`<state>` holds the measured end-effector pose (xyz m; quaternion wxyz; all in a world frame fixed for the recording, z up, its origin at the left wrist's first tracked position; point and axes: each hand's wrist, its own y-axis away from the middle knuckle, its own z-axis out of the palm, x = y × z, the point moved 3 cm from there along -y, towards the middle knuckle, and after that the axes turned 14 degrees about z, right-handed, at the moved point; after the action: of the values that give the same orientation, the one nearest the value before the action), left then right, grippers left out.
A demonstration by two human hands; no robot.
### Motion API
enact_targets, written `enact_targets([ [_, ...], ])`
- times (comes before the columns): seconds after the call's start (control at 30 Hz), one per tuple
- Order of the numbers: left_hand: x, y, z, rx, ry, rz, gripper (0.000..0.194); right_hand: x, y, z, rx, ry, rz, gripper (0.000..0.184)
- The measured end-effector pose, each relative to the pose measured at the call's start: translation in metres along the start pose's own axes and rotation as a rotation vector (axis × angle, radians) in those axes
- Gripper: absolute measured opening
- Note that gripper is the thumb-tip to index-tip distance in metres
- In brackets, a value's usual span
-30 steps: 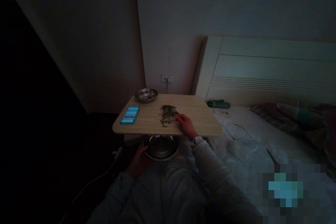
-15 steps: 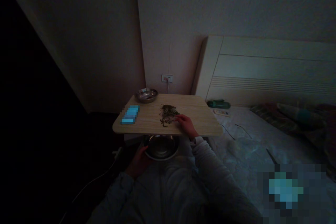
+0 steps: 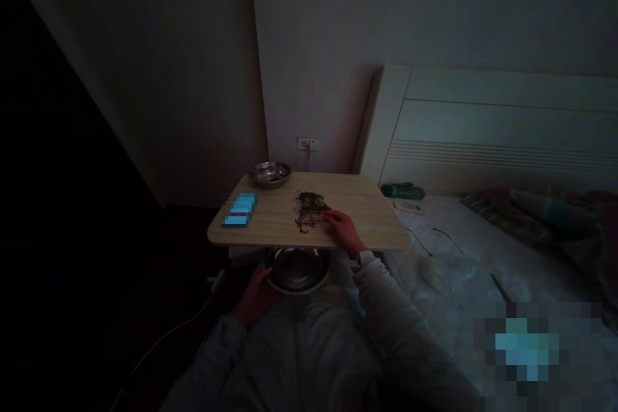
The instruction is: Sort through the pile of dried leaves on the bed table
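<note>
A scatter of small dark green-brown bits, perhaps dried leaves or seeds, lies on the pale wooden table. My right hand rests at the right edge of this scatter, fingertips pinched together at the tabletop; whatever is between them is too small to make out. Below the table's front edge, my left hand grips the left rim of a metal bowl over my lap. The bowl's inside looks dark and shiny. At the table's back left corner stands a second metal bowl.
A phone with a blurred lit screen lies at the table's left. To the right, a bed holds a green bottle, a white remote, glasses and a crumpled blanket. A white cable runs along the floor at left.
Very little differs. My right hand stays at the edge of the scattered bits with only slight finger motion, and my left hand keeps hold of the bowl.
</note>
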<state>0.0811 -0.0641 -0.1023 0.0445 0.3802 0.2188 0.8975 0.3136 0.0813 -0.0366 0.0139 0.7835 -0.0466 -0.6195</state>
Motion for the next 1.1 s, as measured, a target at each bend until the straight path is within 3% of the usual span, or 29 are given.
enact_targets([
  [0.33,0.0015,0.0014,0.0012,0.004,-0.019,0.023,0.022,0.0002,-0.0009,0.0002,0.002,0.059,-0.03,0.025],
  [0.6,-0.0008,-0.0011,-0.0011,-0.03,0.004,0.013,0.038,0.0036,-0.0032,0.0018,0.004,0.07,-0.034,0.025],
  [1.0,-0.0007,-0.0028,-0.0031,0.014,-0.02,0.01,0.031,-0.0012,0.0012,0.0035,-0.01,0.162,-0.033,0.026],
  [1.1,-0.0022,-0.0039,-0.0029,-0.021,0.0,-0.01,0.032,-0.0024,0.0019,0.004,-0.018,0.16,-0.04,0.024],
])
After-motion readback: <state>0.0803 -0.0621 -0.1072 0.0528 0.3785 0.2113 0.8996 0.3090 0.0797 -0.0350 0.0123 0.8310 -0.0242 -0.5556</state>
